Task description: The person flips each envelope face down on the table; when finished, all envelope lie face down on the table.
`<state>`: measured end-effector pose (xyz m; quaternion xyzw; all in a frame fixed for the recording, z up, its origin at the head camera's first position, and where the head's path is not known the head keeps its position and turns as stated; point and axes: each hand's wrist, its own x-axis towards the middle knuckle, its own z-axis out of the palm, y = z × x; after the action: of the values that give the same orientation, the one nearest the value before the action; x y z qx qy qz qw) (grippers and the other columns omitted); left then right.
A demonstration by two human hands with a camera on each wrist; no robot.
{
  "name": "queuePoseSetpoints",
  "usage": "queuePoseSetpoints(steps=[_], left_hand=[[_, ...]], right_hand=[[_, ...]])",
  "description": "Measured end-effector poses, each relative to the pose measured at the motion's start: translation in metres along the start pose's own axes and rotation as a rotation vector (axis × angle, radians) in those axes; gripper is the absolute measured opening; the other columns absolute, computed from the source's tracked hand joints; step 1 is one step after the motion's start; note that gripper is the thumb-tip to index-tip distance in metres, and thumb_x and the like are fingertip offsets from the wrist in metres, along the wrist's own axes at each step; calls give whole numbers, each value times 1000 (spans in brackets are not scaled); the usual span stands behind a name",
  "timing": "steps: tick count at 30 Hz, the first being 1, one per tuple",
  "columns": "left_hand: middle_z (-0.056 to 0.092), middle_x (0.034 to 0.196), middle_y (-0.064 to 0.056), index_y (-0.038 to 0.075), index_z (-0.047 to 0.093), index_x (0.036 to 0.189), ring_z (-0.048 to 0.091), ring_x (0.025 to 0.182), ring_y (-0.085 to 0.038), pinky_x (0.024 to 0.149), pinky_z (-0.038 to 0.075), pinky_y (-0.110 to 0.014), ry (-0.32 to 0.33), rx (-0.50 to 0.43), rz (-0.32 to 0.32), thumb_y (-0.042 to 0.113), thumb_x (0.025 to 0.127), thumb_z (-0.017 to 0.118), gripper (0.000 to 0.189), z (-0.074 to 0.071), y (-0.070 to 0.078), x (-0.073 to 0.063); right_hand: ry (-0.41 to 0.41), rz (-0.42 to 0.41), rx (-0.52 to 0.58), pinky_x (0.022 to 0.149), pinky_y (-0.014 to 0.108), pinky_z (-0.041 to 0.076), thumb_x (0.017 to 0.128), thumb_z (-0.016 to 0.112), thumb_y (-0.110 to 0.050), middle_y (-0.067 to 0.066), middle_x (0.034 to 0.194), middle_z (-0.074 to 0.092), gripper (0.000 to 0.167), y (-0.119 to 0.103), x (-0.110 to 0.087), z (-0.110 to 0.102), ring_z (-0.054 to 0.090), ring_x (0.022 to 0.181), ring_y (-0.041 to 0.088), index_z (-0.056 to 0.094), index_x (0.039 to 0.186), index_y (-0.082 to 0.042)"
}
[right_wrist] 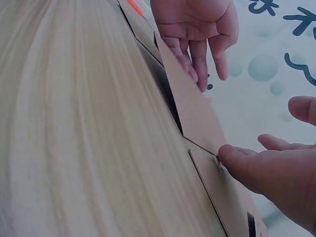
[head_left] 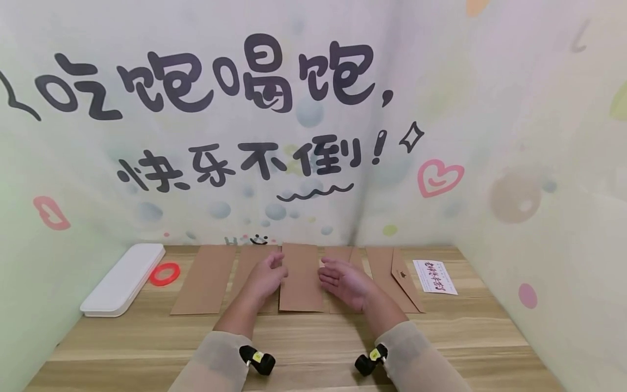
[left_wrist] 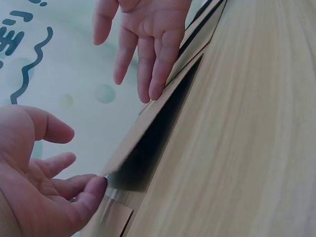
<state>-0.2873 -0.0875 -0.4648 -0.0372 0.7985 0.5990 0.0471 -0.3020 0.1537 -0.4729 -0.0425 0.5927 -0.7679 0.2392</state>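
Several flat brown paper envelopes lie side by side in a row on the wooden table. The middle envelope (head_left: 301, 280) is raised off the tabletop, with dark shadow beneath it in both wrist views. At its left edge is my left hand (head_left: 266, 276), its fingertips touching the edge with loosely bent fingers. My right hand (head_left: 345, 283) stands palm inward at the opposite edge, fingers extended, one fingertip against the paper in the right wrist view. Part of the envelope (head_left: 245, 267) to the left and of the envelope (head_left: 354, 257) to the right is hidden by the hands.
A white lidded case (head_left: 122, 277) and a red ring (head_left: 177, 274) lie on the left. On the right are an envelope (head_left: 384, 272) with a pointed flap and a small printed card (head_left: 436, 276). A printed cloth wall (head_left: 313, 218) rises directly behind the row.
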Motion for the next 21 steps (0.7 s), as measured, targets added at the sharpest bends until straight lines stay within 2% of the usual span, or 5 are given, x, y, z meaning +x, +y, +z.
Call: queuePoseSetpoints(steps=[3, 6, 11, 16, 21], left_hand=[[49, 162, -26, 6, 52, 156, 51, 148, -43, 121, 46, -57, -43, 23, -3, 17, 95, 58, 63, 2, 2, -3], [47, 163, -28, 5, 51, 156, 47, 150, -46, 124, 42, -59, -71, 37, 8, 19, 95, 59, 63, 4, 6, -6], [43, 167, -26, 6, 52, 156, 40, 156, -45, 129, 35, -60, -60, 32, 32, 21, 97, 60, 61, 11, 12, -12], [51, 162, -22, 4, 55, 153, 47, 152, -41, 128, 37, -58, -47, -56, 64, 19, 98, 62, 57, 33, 19, -16], [53, 162, -19, 5, 53, 155, 47, 153, -38, 129, 36, -57, -95, -120, 49, 22, 99, 63, 59, 63, 24, -19]], right_hand=[[-3, -5, -17, 135, 57, 20, 112, 43, -15, 37, 172, 21, 63, -2, -2, 1, 20, 164, 48, 20, 166, 8], [-11, -10, -44, 135, 58, 20, 112, 44, -15, 35, 173, 20, 63, -3, -3, 3, 20, 164, 48, 20, 166, 8], [-4, -38, -99, 134, 58, 23, 112, 44, -16, 33, 174, 20, 61, -10, -12, 3, 21, 164, 47, 23, 165, 8], [24, -72, -164, 133, 59, 26, 114, 41, -15, 34, 173, 22, 58, -22, -29, -11, 24, 163, 49, 24, 165, 9], [68, -81, -222, 132, 59, 29, 115, 38, -17, 35, 171, 27, 60, -27, -41, -32, 31, 160, 49, 19, 166, 8]])
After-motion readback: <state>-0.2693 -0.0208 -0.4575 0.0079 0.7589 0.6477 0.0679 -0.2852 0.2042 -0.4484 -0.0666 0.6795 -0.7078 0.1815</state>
